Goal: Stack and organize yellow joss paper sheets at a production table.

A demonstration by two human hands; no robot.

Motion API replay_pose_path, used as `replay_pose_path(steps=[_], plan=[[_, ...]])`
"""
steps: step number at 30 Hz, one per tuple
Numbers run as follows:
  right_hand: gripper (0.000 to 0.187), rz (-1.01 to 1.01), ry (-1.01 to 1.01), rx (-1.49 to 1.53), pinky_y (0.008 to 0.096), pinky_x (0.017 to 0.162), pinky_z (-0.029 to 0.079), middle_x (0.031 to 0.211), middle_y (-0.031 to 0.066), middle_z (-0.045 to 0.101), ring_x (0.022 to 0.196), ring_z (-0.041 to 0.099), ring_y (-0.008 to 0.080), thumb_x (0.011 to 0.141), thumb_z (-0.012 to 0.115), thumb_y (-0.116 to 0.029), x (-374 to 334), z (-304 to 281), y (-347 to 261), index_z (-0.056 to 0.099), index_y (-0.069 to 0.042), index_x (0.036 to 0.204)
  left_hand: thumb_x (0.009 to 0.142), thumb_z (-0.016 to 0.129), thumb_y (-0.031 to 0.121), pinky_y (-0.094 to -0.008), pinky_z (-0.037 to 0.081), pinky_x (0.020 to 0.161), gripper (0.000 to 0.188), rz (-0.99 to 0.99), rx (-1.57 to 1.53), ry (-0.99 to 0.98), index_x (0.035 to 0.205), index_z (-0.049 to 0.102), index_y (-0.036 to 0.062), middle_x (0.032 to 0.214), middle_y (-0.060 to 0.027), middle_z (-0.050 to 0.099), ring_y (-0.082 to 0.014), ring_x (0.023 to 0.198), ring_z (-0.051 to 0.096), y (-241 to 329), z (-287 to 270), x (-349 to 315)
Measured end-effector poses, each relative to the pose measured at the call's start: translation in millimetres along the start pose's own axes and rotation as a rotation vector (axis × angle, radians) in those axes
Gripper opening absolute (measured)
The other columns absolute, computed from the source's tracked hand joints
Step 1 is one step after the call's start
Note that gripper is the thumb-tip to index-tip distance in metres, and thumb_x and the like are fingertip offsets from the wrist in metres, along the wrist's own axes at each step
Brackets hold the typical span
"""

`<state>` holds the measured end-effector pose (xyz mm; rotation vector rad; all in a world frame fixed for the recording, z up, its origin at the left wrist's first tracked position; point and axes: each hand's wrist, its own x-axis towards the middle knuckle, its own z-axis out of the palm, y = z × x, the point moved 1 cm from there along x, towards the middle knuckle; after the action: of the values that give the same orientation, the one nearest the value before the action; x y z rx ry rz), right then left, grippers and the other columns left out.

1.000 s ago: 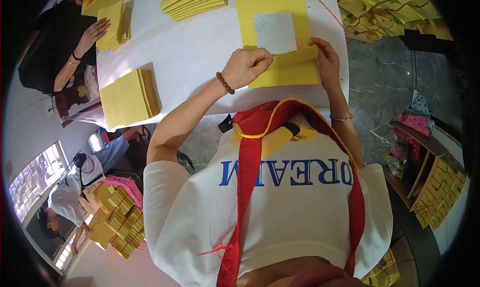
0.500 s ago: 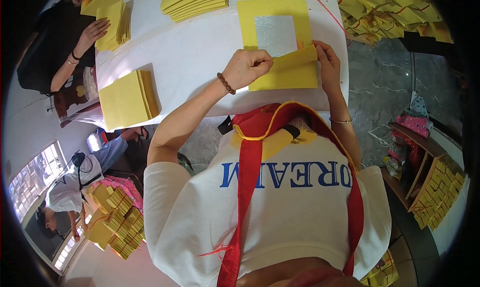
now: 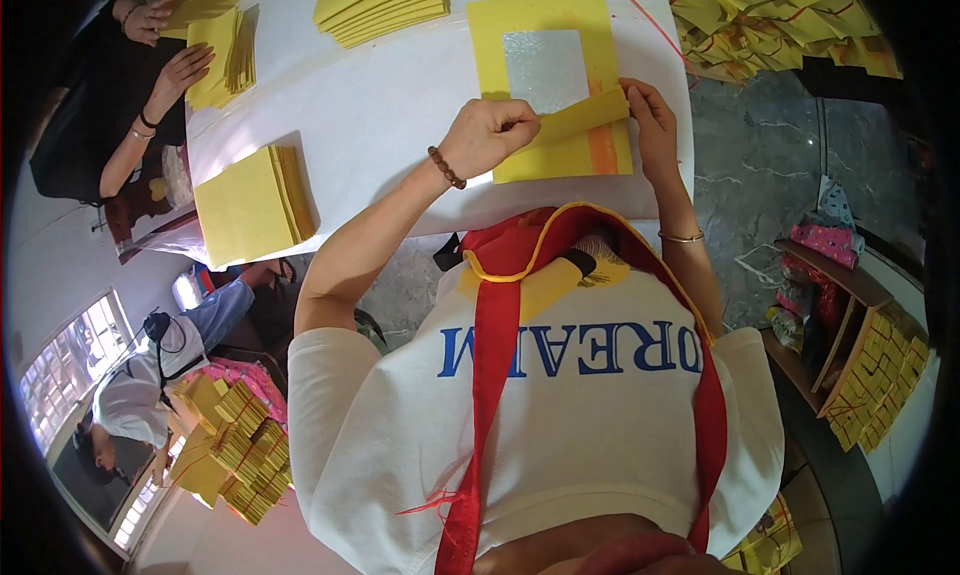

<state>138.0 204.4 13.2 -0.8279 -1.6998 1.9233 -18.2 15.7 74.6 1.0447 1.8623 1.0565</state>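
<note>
In front of me lies a yellow paper sheet with a silver square at its middle and an orange strip near its right side. My left hand is closed in a pinch on the left end of a narrow folded strip of yellow paper. At the strip's right end, my right hand grips it between thumb and fingers. The folded strip slants across the sheet, over the silver square's lower edge.
A stack of yellow paper sits at the table's left edge, and a fanned stack at the far side. Across the left corner, another person's hand touches yellow sheets. Bundled yellow papers lie beyond the table's right edge.
The folded yellow paper has lifted or rolled back from the sheet's near part, baring more of the orange strip. Both hands keep their grip. The view has shifted slightly.
</note>
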Motion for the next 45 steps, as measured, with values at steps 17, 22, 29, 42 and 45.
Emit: replay_pose_path(steps=[17, 22, 29, 42, 45], plan=[[0.024, -0.228, -0.256, -0.156, 0.0288, 0.092, 0.04, 0.113, 0.0064, 0.049, 0.106, 0.051, 0.0182, 0.075, 0.059, 0.004, -3, -8, 0, 0.061, -0.004, 0.097, 0.077, 0.059, 0.015, -0.0383, 0.039, 0.09, 0.041, 0.559, 0.854, 0.178, 0.117, 0.056, 0.0095, 0.118, -0.0106, 0.054, -0.0275, 0.113, 0.048, -27, -22, -11], [0.021, -0.484, -0.271, -0.486, 0.0319, 0.093, 0.038, 0.111, 0.008, 0.055, 0.104, 0.053, 0.0236, 0.076, 0.06, 0.003, -20, -13, -37, 0.062, -0.005, 0.095, 0.076, 0.057, 0.015, -0.0354, 0.042, 0.082, 0.036, 0.653, 0.921, 0.35, 0.111, 0.059, 0.0099, 0.11, -0.0084, 0.058, -0.0247, 0.1, 0.055, -7, -24, -24], [0.018, -0.313, -0.467, -0.454, 0.0296, 0.083, 0.041, 0.104, 0.0055, 0.061, 0.096, 0.056, 0.0203, 0.08, 0.06, -0.001, -51, -13, -40, 0.06, -0.006, 0.097, 0.077, 0.058, 0.014, -0.0335, 0.045, 0.069, 0.027, 0.487, 0.414, 0.156, 0.102, 0.061, 0.0046, 0.091, -0.0121, 0.061, -0.0267, 0.08, 0.057, -23, -13, -52], [0.032, -0.105, -0.037, -0.446, 0.0195, 0.061, 0.042, 0.083, 0.0009, 0.059, 0.067, 0.05, 0.0052, 0.085, 0.061, -0.011, -27, 20, -39, 0.057, -0.002, 0.114, 0.083, 0.06, 0.019, -0.029, 0.041, 0.055, 0.023, -0.257, -0.154, 0.206, 0.096, 0.06, -0.0001, 0.063, -0.0094, 0.057, -0.0135, 0.055, 0.051, -42, -9, -3], [0.032, 0.038, -0.039, -0.471, 0.0187, 0.059, 0.041, 0.08, -0.0005, 0.056, 0.066, 0.048, 0.0045, 0.084, 0.062, -0.01, -26, 20, -38, 0.058, -0.002, 0.115, 0.081, 0.062, 0.014, -0.0262, 0.04, 0.055, 0.019, -0.321, -0.288, 0.216, 0.092, 0.057, -0.0006, 0.064, -0.0057, 0.057, -0.0091, 0.058, 0.05, -38, -9, -5]])
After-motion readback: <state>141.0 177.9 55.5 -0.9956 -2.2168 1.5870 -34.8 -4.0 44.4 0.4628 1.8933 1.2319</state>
